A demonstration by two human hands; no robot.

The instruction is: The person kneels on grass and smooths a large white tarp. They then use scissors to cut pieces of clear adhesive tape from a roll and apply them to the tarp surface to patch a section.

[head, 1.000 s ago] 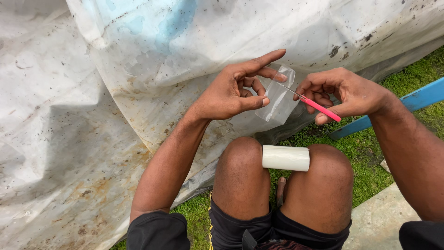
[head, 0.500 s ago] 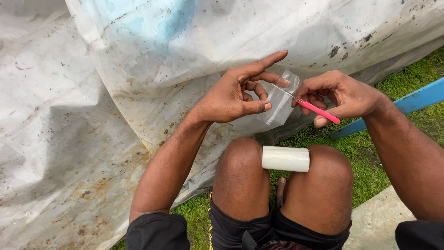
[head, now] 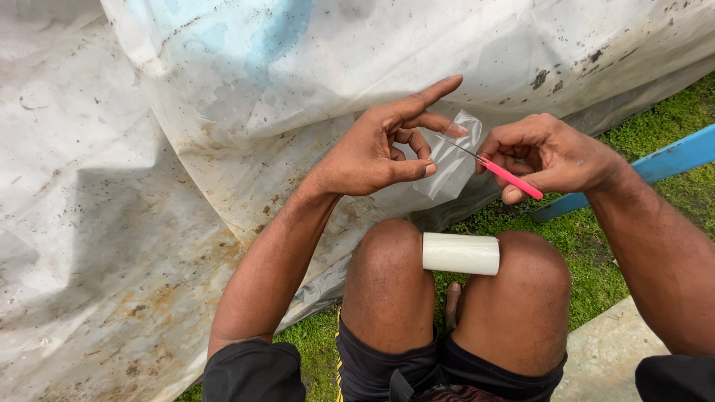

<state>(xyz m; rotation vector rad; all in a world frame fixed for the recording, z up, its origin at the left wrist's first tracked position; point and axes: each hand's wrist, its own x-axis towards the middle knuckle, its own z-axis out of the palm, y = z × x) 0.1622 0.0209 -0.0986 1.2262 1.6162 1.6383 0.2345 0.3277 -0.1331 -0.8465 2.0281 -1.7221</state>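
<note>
My left hand [head: 380, 149] holds a small clear plastic piece [head: 451, 160] between its fingers, with the index finger stretched out above it. My right hand [head: 547, 152] grips a thin tool with a pink handle [head: 510, 177]; its metal tip points left and touches the plastic piece near my left fingertips. Both hands hover in front of a large dirty white plastic sheet [head: 223, 112]. A white roll [head: 460, 254] is clamped sideways between my two bare knees below the hands.
The stained white sheet fills the left and top of the view. Green grass [head: 655, 119] shows at the right, crossed by a blue bar [head: 663, 164]. A concrete slab edge [head: 603, 357] lies at the lower right.
Both hands stay close together on the plastic piece; the right hand with the pink tool has shifted slightly toward the left fingers. The roll between my knees has not moved.
</note>
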